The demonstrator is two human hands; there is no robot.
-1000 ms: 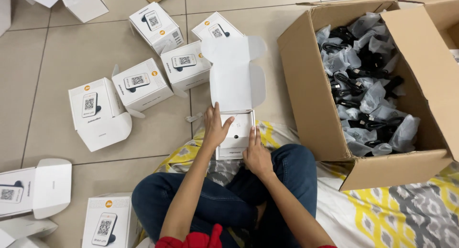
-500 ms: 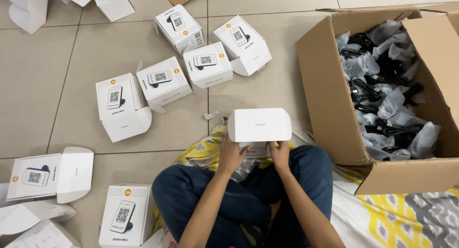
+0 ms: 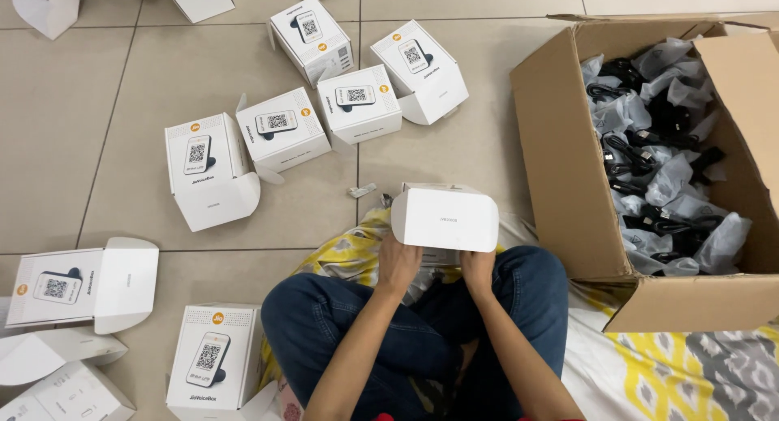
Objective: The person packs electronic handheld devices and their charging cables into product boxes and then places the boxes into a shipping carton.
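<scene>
I sit cross-legged on a patterned cloth and hold a small white carton in front of my knees. Its lid flap is folded down over the top. My left hand grips the carton's near left side from below. My right hand holds its near right side. Both sets of fingers are partly hidden under the carton.
Several white cartons with a printed device picture lie on the tiled floor ahead and to the left. An open-flapped carton sits at the left. A large brown cardboard box on the right holds bagged black cables.
The carton's tall lid, standing open a second ago, has been folded down shut. My view has shifted, so the floor cartons sit lower in frame.
</scene>
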